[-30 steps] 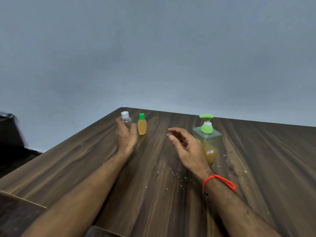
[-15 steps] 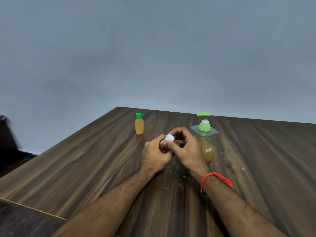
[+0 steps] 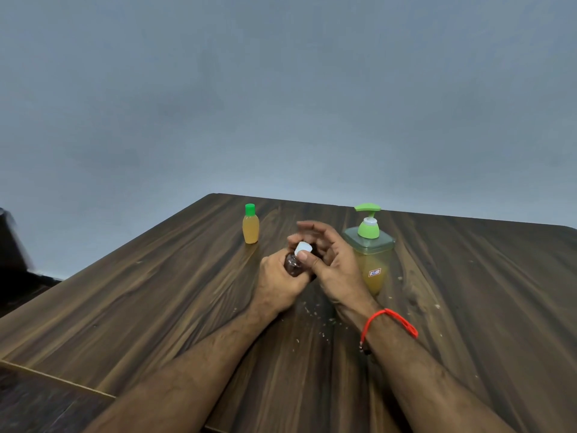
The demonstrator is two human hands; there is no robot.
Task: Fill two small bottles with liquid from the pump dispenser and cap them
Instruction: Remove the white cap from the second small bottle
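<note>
Now both hands meet just left of the pump dispenser [image 3: 369, 245], as half a second ago. The left hand [image 3: 278, 284] stays clenched around the clear bottle [image 3: 292, 264]; the right hand [image 3: 331, 264] pinches its white cap [image 3: 303, 247], fingers more spread than before. Farther left, the green-capped bottle [image 3: 250, 225] stands unmoved on the table [image 3: 156, 292].

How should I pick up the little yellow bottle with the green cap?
Grip the little yellow bottle around its wide belly, probably from the side facing you. It stands upright and alone on the table, so nothing blocks that side. The green cap is narrow and would likely slip or twist.
</note>
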